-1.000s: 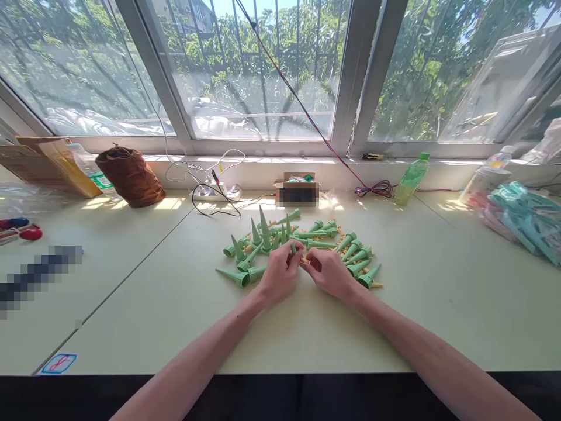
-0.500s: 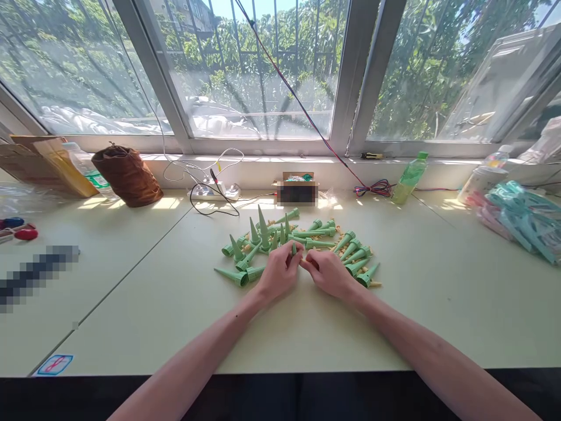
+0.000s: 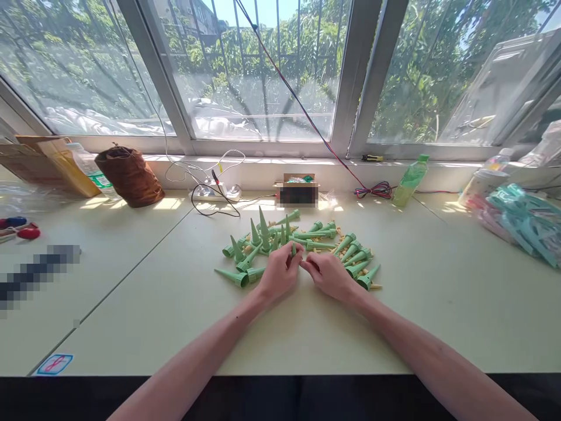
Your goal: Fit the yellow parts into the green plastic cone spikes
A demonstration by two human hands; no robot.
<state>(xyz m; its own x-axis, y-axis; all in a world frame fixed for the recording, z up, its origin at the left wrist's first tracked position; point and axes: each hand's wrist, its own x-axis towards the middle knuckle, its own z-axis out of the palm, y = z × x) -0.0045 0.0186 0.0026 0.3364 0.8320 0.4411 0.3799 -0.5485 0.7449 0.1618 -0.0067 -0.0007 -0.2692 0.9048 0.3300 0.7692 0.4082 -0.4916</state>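
Several green cone-shaped spikes (image 3: 263, 229) stand or lie in a loose heap at the middle of the table, with small tan pieces (image 3: 376, 286) among them. My left hand (image 3: 283, 268) is closed round a green spike (image 3: 294, 250), whose tip pokes up between the fingers. Close beside it on the right, my right hand (image 3: 326, 270) has its fingers pinched together near the left fingertips. What lies between the right fingers is too small and hidden to make out. More green spikes (image 3: 357, 255) lie just beyond the right hand.
At the back are a brown cloth bag (image 3: 128, 176), a power strip (image 3: 214, 192), a small box (image 3: 298, 193) and a green bottle (image 3: 411, 180). Teal plastic items (image 3: 526, 219) lie far right. A dark pixelated object (image 3: 39, 272) is at left.
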